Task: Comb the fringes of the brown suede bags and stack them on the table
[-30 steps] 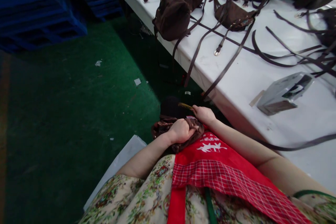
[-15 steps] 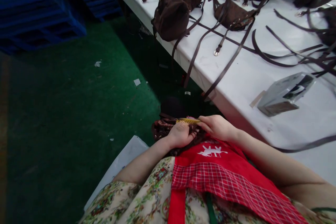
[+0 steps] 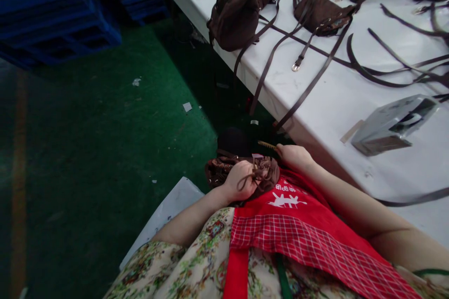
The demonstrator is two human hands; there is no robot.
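Note:
A small brown bag [image 3: 219, 171] with metal eyelets lies at my lap, in front of the red apron. My left hand [image 3: 242, 180] is closed on it, and a thin brown drawstring loops out past the fingers. Gathered brown fabric bunches to the right of that hand. To the right and slightly farther out, my right hand [image 3: 294, 155] pinches one end of a thin yellow comb [image 3: 267, 144]. The comb's toothed end points left, above the bag and apart from it. My left fingertips are partly hidden in the cloth.
On the white table [image 3: 315, 103] to the right lie brown bags [image 3: 235, 17] and long straps [image 3: 312, 86], some hanging over its edge. A grey tape-dispenser-like object [image 3: 389, 126] stands there too. Blue pallets [image 3: 63, 18] are stacked at far left; paper scraps [image 3: 187, 107] dot the green floor.
My right hand has drawn the comb away from the bag, outward and to the right. My left hand stays on the bag, where the drawstring now shows. The view has shifted slightly.

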